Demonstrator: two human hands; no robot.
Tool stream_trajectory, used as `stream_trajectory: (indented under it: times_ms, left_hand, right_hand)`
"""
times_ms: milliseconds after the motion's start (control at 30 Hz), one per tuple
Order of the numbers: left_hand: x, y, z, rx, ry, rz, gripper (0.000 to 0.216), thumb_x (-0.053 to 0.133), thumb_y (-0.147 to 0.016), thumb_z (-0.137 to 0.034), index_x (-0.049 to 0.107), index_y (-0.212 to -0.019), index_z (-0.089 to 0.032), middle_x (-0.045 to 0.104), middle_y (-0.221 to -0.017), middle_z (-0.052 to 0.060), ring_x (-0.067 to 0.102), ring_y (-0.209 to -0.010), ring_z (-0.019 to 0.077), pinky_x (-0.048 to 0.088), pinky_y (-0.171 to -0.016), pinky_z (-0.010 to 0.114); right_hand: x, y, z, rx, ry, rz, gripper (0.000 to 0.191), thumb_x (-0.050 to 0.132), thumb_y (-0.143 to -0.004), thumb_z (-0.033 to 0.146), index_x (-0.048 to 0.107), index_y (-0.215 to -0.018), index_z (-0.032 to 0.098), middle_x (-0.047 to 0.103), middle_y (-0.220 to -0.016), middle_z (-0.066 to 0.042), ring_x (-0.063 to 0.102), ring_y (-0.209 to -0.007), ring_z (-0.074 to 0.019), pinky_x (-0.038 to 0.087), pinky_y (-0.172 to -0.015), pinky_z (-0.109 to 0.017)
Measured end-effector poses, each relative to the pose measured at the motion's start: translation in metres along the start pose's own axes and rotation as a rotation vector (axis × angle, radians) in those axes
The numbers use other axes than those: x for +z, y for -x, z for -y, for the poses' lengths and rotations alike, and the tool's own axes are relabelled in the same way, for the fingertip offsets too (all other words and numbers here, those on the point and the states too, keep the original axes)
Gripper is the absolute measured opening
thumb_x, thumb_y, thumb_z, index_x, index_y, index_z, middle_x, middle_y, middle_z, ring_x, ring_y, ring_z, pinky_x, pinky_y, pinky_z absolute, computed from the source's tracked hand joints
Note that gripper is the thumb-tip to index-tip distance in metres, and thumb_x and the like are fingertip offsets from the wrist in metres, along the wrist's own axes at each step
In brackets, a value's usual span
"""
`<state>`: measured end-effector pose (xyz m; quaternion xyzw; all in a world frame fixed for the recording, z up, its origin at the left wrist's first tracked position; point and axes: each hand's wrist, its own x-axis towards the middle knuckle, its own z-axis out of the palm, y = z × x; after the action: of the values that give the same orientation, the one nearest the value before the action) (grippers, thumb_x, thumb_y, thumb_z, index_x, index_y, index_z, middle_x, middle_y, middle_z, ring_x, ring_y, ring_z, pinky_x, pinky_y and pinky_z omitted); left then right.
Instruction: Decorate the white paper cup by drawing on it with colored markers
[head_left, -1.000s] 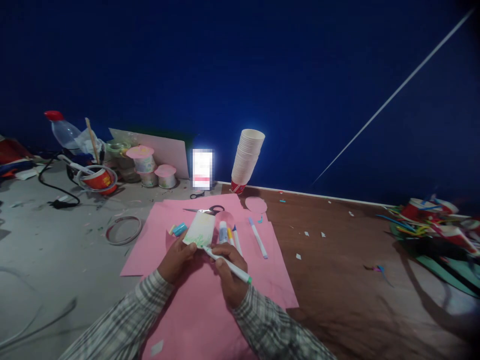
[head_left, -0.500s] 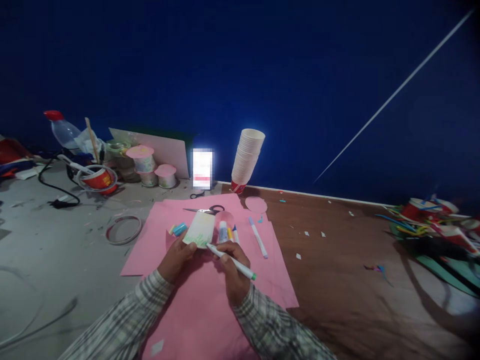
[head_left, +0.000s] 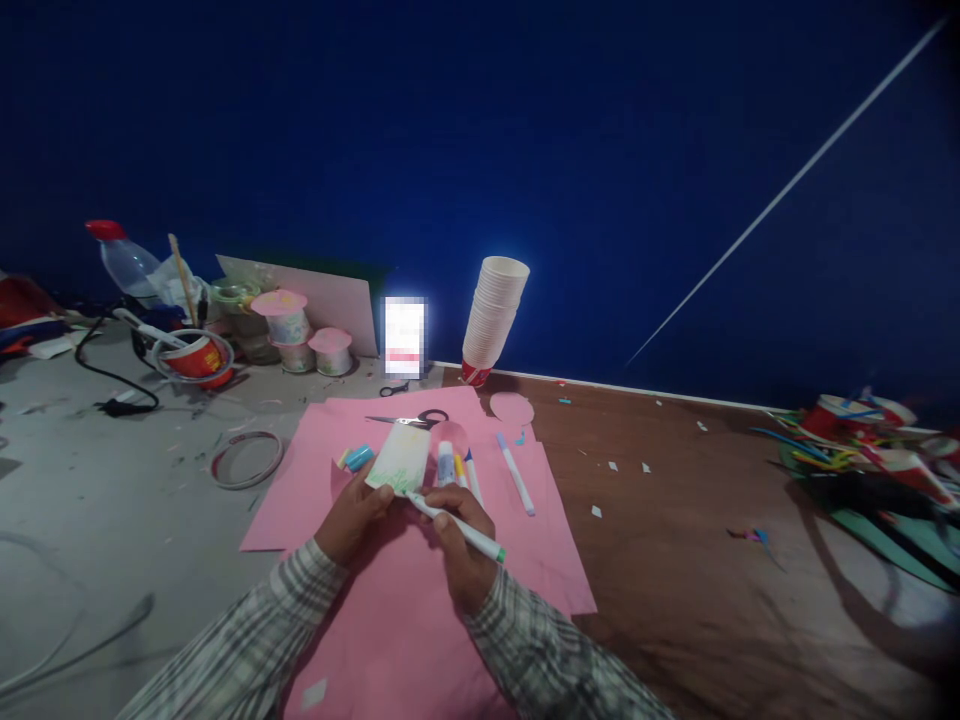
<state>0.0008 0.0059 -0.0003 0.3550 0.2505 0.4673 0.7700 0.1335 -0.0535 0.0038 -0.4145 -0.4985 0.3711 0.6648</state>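
Note:
My left hand (head_left: 358, 515) grips a white paper cup (head_left: 403, 455) by its lower edge, its thumb on the near side. Green grass-like strokes mark that edge. In my right hand (head_left: 463, 540) is a white marker (head_left: 469, 532) with a green end, its tip touching the cup's edge by the strokes. Both hands are over pink paper sheets (head_left: 300, 510). Just beyond the cup lie scissors (head_left: 431, 417). A glue stick (head_left: 446, 463), a yellow marker (head_left: 460, 470) and a blue-tipped marker (head_left: 472, 475) are to its right, and a blue cylinder (head_left: 361, 458) to its left.
A tall leaning stack of paper cups (head_left: 495, 315) stands by the wall. A purple-capped marker (head_left: 516, 475) and a pink paper disc (head_left: 512, 408) lie rightward. Tape roll (head_left: 247, 460), decorated cups (head_left: 289, 325) and a bottle (head_left: 127, 262) are leftward; a cluttered green tray (head_left: 892, 535) is far right.
My right hand and the marker have shifted slightly left, moving the tip along the cup's lower edge. My left hand and the cup have stayed nearly still.

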Motion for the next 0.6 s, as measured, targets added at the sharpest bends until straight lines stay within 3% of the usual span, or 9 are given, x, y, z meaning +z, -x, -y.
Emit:
stream_trajectory:
  times_ms: [200, 367, 600]
  left_hand:
    - [-0.0022, 0.0, 0.0011, -0.014, -0.002, 0.003, 0.048, 0.072, -0.061, -0.033, 0.054, -0.104, -0.018, 0.064, -0.075, 0.006, 0.06, -0.065, 0.0262, 0.05, -0.057, 0.041]
    - [-0.0059, -0.0013, 0.0023, -0.017, -0.008, -0.017, 0.05, 0.074, -0.059, -0.036, 0.055, -0.102, -0.018, 0.064, -0.076, 0.007, 0.06, -0.068, 0.0264, 0.049, -0.06, 0.04]
    - [-0.0031, -0.0006, 0.0014, -0.02, -0.008, -0.002, 0.05, 0.073, -0.059, -0.039, 0.055, -0.101, -0.019, 0.064, -0.076, 0.007, 0.06, -0.066, 0.0266, 0.049, -0.059, 0.042]
  right_hand:
    - [0.0012, -0.0008, 0.0017, -0.01, 0.023, 0.007, 0.018, 0.052, -0.078, 0.019, 0.067, -0.086, 0.021, 0.068, -0.082, -0.005, 0.064, -0.072, -0.0255, 0.051, -0.066, -0.035]
    - [0.0008, -0.0024, 0.0029, 0.051, 0.016, -0.076, 0.017, 0.05, -0.078, 0.022, 0.066, -0.083, 0.021, 0.063, -0.07, -0.002, 0.059, -0.063, -0.0242, 0.049, -0.059, -0.034]
    - [-0.0005, -0.0009, -0.0001, 0.062, -0.049, -0.047, 0.017, 0.051, -0.075, 0.02, 0.067, -0.082, 0.02, 0.067, -0.075, -0.005, 0.063, -0.074, -0.0289, 0.049, -0.067, -0.039]
